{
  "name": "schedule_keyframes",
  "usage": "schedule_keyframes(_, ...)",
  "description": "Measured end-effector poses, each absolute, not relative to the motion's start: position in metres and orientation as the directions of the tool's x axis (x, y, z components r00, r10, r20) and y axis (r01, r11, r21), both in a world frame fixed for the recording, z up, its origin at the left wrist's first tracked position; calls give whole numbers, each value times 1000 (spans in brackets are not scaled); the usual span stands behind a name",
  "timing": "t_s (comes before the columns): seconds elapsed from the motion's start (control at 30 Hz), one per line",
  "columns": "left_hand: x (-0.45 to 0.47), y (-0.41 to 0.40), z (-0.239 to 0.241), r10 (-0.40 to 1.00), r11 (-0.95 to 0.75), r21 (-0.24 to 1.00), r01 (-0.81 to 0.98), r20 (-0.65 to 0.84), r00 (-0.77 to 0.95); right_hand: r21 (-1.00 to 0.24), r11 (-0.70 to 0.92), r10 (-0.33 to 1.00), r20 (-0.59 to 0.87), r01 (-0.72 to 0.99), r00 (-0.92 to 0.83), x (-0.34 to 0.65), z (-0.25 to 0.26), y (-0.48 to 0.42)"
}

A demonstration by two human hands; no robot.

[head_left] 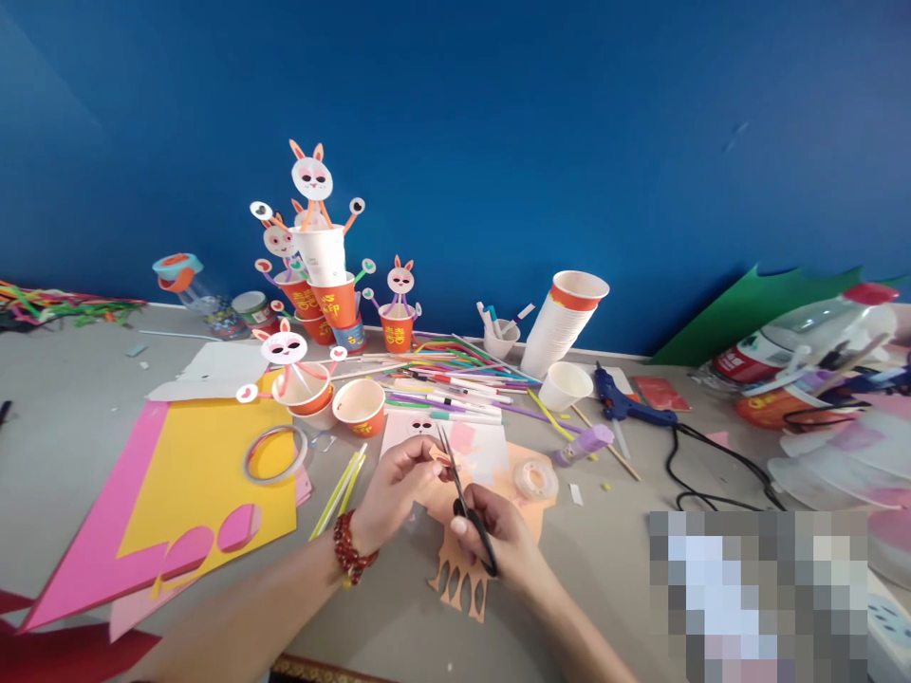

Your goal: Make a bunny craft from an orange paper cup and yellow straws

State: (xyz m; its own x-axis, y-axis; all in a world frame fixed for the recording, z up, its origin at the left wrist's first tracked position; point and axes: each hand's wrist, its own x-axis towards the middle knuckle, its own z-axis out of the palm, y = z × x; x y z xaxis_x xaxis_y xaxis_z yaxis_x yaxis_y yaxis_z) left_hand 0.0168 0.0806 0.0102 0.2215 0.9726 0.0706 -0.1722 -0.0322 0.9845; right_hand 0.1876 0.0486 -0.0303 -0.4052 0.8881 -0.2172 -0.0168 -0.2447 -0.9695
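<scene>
A small peach paper piece with a darker orange patch (439,456) is pinched in the fingertips of my left hand (395,493). My right hand (505,536) grips black-handled scissors (484,548), their blades pointing up and away beside that piece. Whether the blades touch it I cannot make out. Below my hands lies a peach paper sheet (452,548), its near edge cut into several leaf-shaped gaps. Behind them is a white sheet (491,460) with a drawn face and a pink paper scrap. A clear tape roll (535,481) rests on the peach paper.
Rabbit-faced paper cups (313,256) stand at the back left, near a paper cup (359,408). Yellow paper (206,455) bears a tape ring (252,455). Pens and sticks (455,379), a cup stack (559,323), a glue stick (587,443) and a corded glue gun (630,403) lie beyond.
</scene>
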Motion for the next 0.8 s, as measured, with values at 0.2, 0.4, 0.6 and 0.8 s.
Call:
schedule_keyframes(0.2, 17, 81, 17, 971, -22, 985, -169, 61, 230, -972, -235, 888, -212, -6, -408, 188, -27, 49)
schedule_keyframes(0.4, 14, 83, 14, 967, -12, 985, -174, 56, 248, -966, -258, 879, -239, 10, -412, 189, -26, 49)
schedule_keyframes(0.6, 12, 85, 11, 961, 8, 982, -191, 45, 272, -964, -265, 879, -247, 13, -407, 192, -29, 49)
schedule_keyframes(0.8, 10, 86, 8, 958, 38, 977, -208, 24, 285, -957, -290, 871, -260, -8, -417, 192, -28, 49)
